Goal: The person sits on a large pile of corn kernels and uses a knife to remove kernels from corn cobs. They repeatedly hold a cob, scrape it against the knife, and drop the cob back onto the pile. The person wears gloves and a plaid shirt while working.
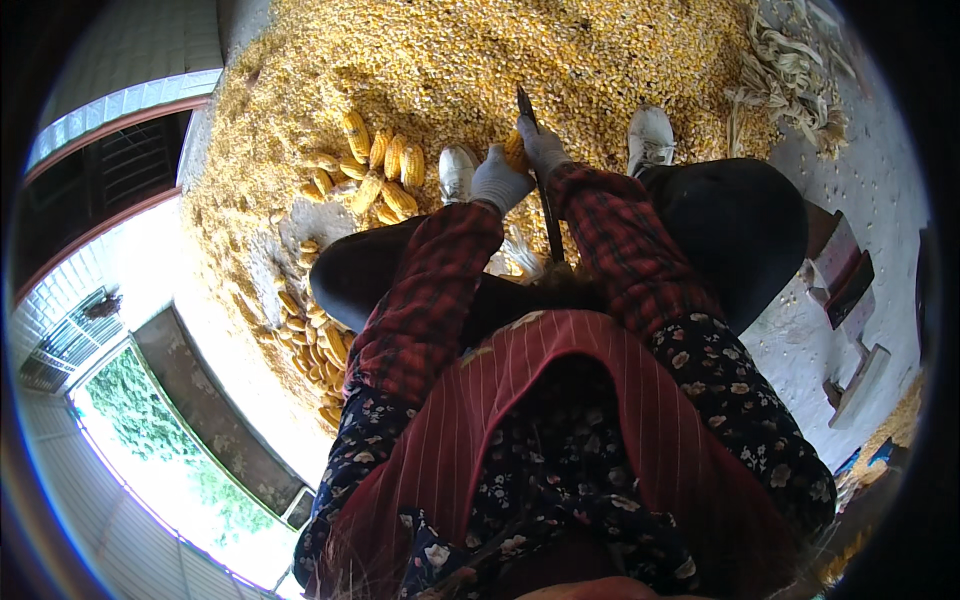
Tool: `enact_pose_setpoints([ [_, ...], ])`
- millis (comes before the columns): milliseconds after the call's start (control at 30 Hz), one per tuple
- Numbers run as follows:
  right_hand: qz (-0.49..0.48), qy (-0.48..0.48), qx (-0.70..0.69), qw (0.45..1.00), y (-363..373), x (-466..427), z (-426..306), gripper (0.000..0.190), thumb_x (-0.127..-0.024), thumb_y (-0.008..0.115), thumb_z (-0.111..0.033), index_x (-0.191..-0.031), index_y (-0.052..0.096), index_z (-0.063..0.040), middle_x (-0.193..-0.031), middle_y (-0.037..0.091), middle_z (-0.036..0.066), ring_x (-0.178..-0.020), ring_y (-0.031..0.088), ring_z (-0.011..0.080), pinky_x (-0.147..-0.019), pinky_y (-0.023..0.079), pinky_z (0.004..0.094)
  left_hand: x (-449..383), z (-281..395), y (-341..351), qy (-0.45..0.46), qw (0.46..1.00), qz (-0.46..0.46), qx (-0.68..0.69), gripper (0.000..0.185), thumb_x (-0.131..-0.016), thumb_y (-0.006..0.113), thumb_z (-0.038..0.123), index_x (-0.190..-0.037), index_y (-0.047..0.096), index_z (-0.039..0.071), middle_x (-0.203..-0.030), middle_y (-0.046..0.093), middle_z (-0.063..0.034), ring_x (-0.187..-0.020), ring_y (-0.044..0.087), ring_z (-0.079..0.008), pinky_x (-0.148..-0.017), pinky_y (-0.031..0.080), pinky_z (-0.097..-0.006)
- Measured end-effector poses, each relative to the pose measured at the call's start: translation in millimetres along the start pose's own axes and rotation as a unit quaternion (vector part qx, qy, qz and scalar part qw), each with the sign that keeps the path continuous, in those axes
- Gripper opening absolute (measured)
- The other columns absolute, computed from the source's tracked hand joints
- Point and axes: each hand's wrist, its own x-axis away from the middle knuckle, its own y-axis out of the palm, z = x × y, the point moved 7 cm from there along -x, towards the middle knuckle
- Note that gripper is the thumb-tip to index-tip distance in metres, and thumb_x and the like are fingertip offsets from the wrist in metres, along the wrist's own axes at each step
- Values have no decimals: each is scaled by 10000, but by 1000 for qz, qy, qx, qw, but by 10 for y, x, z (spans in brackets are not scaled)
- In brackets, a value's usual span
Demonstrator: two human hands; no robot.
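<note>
An ear of corn [516, 152] is between my two gloved hands, low over a thick spread of loose yellow kernels [480, 52]. My left hand [501, 181] grips the ear from its left side. Close against its other side, my right hand [543, 146] is closed around a long dark bar [552, 229]. The bar runs from between my legs up past my fingers to a narrow tip. Part of the ear is covered by the gloves. Left of my hands lies a small group of whole ears [394, 157] on the kernels.
My white shoes [455, 172] [651, 136] rest among the kernels. More ears [322, 349] are piled beside my left knee. Dry husks [795, 75] lie at the upper right. Wooden pieces [840, 262] are on the concrete floor [795, 375] at right. A low wall [217, 405] stands at left.
</note>
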Motion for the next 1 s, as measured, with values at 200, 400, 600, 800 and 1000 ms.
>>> enact_pose_setpoints([
  [200,15,-5,41,999,-100,109,-47,539,-772,484,-519,-723,587,8,-608,567,112,-528,552,220,-488,421,328,-111,-390,408,-11,926,-131,355,359,-670,630,173,-924,441,4,-735,563,-83,-654,569,-222,-587,474,-300],
  [400,-37,55,-161,985,13,175,-7,393,-789,512,-444,-746,557,-56,-591,536,30,-478,519,161,-432,413,276,139,-414,127,-108,813,-154,551,383,-658,664,156,-958,490,-6,-726,535,-77,-546,527,-175,-440,446,-282],
  [600,-135,61,-187,971,279,171,-107,448,-783,480,-450,-922,548,-30,-758,546,62,-685,515,176,-602,408,310,-302,-479,451,47,996,-69,22,535,-699,616,300,-1052,396,-36,-966,538,-132,-910,529,-221,-803,407,-271],
  [800,40,-30,127,991,-146,76,-111,458,-771,514,-482,-740,577,-30,-596,533,46,-596,545,190,-523,416,323,21,-186,312,-85,980,-137,112,268,-691,606,204,-855,521,9,-851,579,-87,-788,572,-239,-693,445,-308],
  [1000,-28,6,-151,988,12,-45,37,408,-783,519,-441,-742,553,-36,-626,549,35,-496,529,151,-437,416,299,37,-470,246,54,869,-187,455,190,-669,623,89,-805,533,-8,-723,545,-73,-618,554,-168,-472,468,-300],
])
